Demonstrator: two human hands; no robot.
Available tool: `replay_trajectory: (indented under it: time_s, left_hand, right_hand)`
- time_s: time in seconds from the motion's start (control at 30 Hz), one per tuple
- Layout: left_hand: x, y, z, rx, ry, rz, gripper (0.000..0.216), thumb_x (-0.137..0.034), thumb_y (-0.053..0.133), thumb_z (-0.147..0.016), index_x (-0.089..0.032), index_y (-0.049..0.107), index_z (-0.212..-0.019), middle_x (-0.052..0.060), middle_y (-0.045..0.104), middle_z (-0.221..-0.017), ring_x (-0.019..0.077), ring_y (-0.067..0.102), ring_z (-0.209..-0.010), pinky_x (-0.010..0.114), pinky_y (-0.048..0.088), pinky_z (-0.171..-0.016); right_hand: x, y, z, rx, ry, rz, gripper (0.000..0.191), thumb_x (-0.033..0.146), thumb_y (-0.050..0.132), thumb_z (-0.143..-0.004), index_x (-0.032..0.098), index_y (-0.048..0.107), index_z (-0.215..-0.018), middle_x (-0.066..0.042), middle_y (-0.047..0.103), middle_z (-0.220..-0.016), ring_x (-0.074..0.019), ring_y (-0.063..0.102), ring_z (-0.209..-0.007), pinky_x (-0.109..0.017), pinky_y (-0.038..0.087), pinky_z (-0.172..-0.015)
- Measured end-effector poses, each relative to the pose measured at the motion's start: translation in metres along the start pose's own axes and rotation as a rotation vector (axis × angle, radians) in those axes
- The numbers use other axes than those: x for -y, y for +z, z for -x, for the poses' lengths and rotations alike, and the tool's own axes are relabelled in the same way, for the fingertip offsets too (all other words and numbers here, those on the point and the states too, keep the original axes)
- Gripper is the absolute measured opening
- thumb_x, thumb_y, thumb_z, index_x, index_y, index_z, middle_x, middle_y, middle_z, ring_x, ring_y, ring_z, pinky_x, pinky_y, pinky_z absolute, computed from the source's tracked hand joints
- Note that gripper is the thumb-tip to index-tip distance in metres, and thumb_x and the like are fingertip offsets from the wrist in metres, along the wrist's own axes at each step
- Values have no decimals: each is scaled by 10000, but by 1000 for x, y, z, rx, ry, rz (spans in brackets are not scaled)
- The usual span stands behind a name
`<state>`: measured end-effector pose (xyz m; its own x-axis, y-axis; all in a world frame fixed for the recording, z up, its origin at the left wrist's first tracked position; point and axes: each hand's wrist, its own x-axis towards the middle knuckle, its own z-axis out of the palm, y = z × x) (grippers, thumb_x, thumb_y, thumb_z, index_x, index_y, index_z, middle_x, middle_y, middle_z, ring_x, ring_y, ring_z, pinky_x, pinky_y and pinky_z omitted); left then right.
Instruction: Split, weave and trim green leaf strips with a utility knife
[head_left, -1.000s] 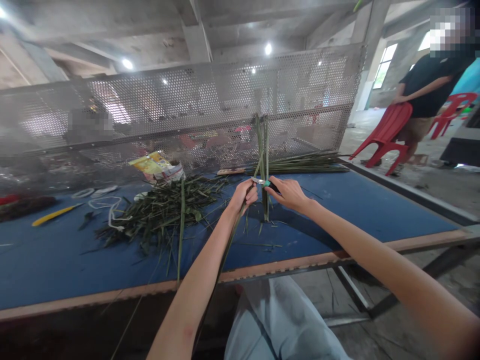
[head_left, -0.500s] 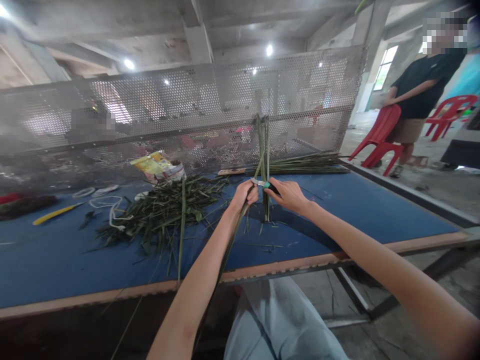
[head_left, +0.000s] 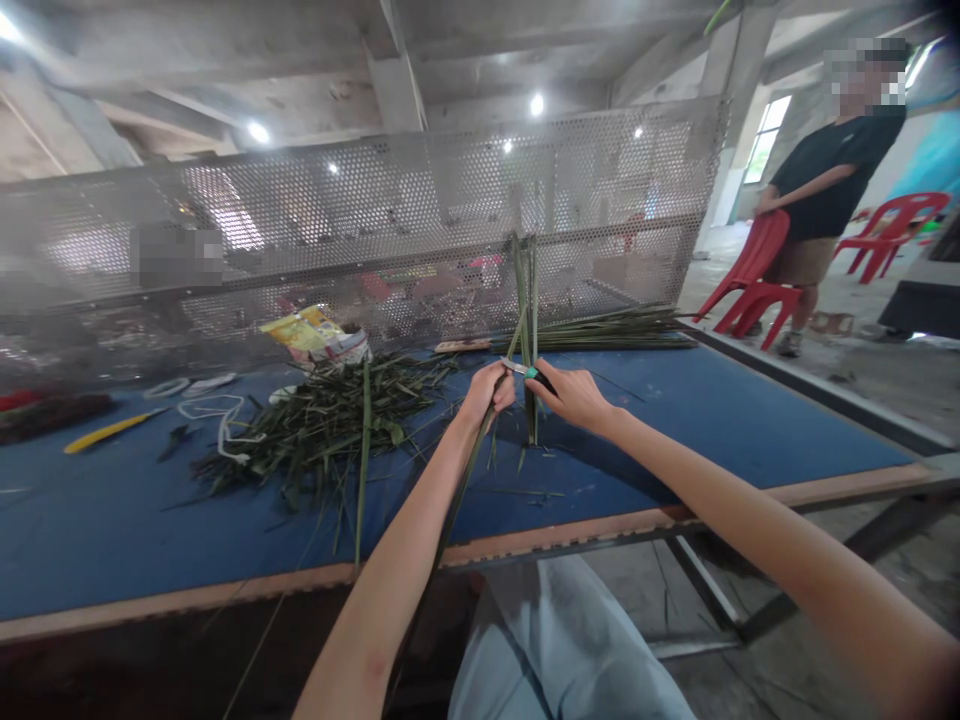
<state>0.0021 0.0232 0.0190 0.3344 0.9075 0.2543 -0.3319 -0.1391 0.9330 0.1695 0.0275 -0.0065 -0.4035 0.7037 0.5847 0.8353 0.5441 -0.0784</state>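
My left hand [head_left: 487, 395] grips a bunch of long, narrow green leaf strips [head_left: 526, 330], which rise upright above it and trail down past my forearm. My right hand [head_left: 574, 393] holds a small knife [head_left: 521, 368] with a teal and dark handle, its short steel blade pointing left against the strips. The two hands sit close together, with the knife between them. To the left of my left hand lies a heap of cut green leaves [head_left: 322, 435]. A flatter bundle of long leaves [head_left: 615, 330] lies behind my right hand.
Both arms reach over a blue table [head_left: 600, 430] with a wooden edge, backed by a perforated metal screen [head_left: 420, 200]. A yellow packet [head_left: 311, 335], white cord [head_left: 217, 410] and a yellow strip [head_left: 109, 433] lie at the left. A standing person [head_left: 817, 180] rests a hand on a red plastic chair [head_left: 754, 280].
My hands and the knife stay almost still. The standing person and red chairs have shifted left in the view, and the person's hand remains on the chair.
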Motion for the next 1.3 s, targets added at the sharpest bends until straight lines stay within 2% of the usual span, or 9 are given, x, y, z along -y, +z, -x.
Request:
replay_trajectory:
  time_s: [0.23,0.67,1.3]
  left_hand:
    - [2,0,-1,15,17,14,210,-225,453,-861,-162,462,-662,-98,267,-335,39,194,-258,192,142,-341]
    - [2,0,-4,-33,25,20,245,-165,409,-870,-156,473,-634,-90,274,-317,40,194,-237,182,131,-327]
    - [8,-8,-11,-28,89,-68,271,-189,415,-866,-163,474,-603,-83,296,-312,50,240,-231,193,148,-323]
  right_hand:
    - [1,0,0,15,9,47,438,493,221,-961,166,504,-1031,-76,683,-774,-199,609,-644,-265,139,-521]
    - [9,-1,1,48,70,97,457,492,193,-965,160,497,-1045,-77,688,-800,-191,614,-669,-271,142,-530]
    - [22,2,2,55,144,111,483,484,167,-969,159,497,-1104,-91,702,-831,-215,636,-710,-268,212,-560]
